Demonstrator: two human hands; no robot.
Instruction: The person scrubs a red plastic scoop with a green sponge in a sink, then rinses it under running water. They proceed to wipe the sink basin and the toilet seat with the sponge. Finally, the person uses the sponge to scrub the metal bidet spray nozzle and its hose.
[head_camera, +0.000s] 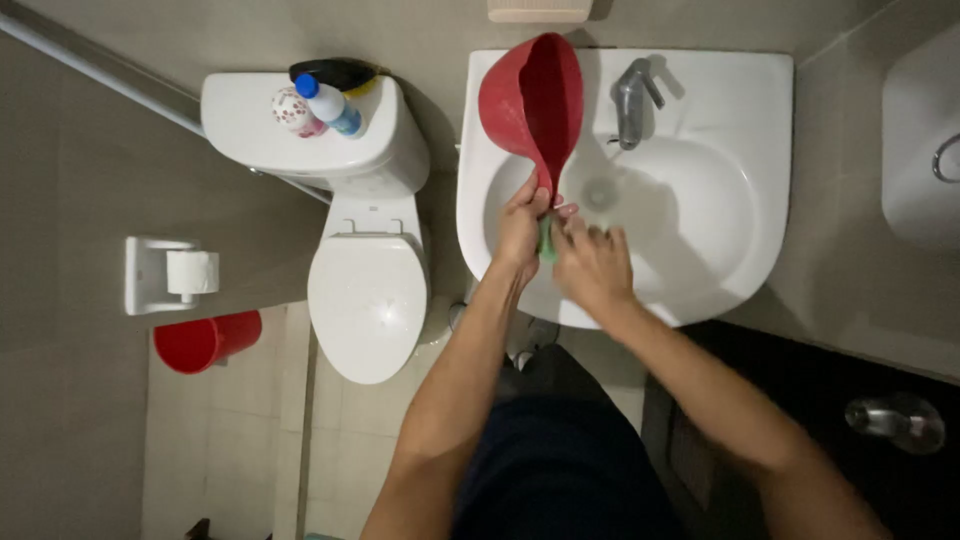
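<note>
- Left hand (520, 228): fingers clenched around the handle of a red dipper (533, 100), held tilted over the white sink (720, 250).
- Right hand (592, 265): fingers grasping a green sponge (545, 240), pressed against that handle.

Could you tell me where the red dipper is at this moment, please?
In the head view, the red dipper stands over the left of the white sink, beside the faucet, its handle held by the left hand.

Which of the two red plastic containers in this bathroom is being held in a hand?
The red dipper over the sink: the left hand grips its handle. The red bucket stands untouched on the floor, under the toilet-paper holder.
</note>
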